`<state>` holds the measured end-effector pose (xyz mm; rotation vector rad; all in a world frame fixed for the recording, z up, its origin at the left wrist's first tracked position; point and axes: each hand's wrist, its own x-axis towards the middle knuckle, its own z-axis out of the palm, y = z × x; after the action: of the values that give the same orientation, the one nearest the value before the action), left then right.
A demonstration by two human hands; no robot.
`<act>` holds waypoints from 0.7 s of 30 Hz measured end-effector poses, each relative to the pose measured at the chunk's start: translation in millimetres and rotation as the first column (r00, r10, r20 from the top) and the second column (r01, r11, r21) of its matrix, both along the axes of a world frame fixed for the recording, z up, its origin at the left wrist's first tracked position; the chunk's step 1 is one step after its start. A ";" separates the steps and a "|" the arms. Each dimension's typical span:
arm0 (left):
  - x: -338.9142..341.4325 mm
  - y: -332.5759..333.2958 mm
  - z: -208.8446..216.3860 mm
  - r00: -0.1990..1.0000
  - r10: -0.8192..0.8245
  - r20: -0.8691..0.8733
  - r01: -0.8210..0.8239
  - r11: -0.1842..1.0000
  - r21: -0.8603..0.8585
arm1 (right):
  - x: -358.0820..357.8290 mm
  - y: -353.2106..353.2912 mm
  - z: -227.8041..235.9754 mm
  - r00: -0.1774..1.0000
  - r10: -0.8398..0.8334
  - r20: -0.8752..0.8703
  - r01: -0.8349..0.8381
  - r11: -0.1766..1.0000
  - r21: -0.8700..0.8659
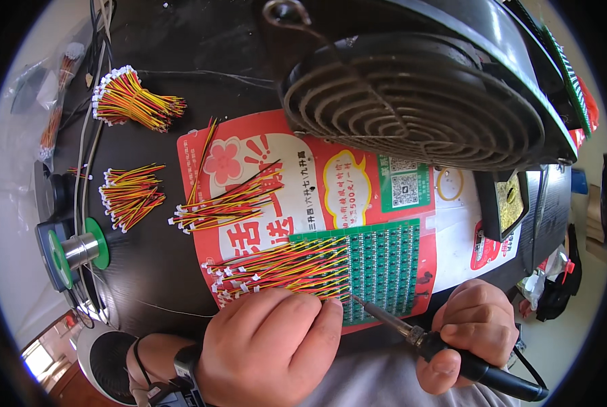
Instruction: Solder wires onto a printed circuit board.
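My right hand (478, 332) grips a soldering iron (446, 353) by its black handle. The iron's tip meets the lower part of a green circuit board panel (385, 271), where wire ends lie. Beside it my left hand (269, 346) is closed, knuckles up, its fingertips near the tip. A thin solder wire (174, 310) runs from the spool (79, 251) into this hand; the pinch itself is hidden. Rows of red, yellow and black wires with white connectors (283, 268) lie across the panel's left half. The right half shows bare, repeated small boards.
A black fan (412, 102) with a round grille stands at the back right. A soldering sponge tray (510, 203) sits beside it. Loose wires (229, 203) lie on the red printed sheet (195, 163). Two wire bundles, one upper (137, 98), one lower (132, 195), rest on the black table.
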<state>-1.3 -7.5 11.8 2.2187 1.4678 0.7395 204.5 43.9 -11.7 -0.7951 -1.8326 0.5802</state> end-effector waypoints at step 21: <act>-1.8 0.6 -2.1 1.000 -0.012 0.015 0.012 1.000 0.008 | -0.2 -4.3 0.7 0.999 -0.050 -0.022 0.049 0.998 -0.037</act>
<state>-3.1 -6.9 9.7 2.2213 1.4453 0.7570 204.3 39.6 -11.0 -0.8528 -1.7813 0.5902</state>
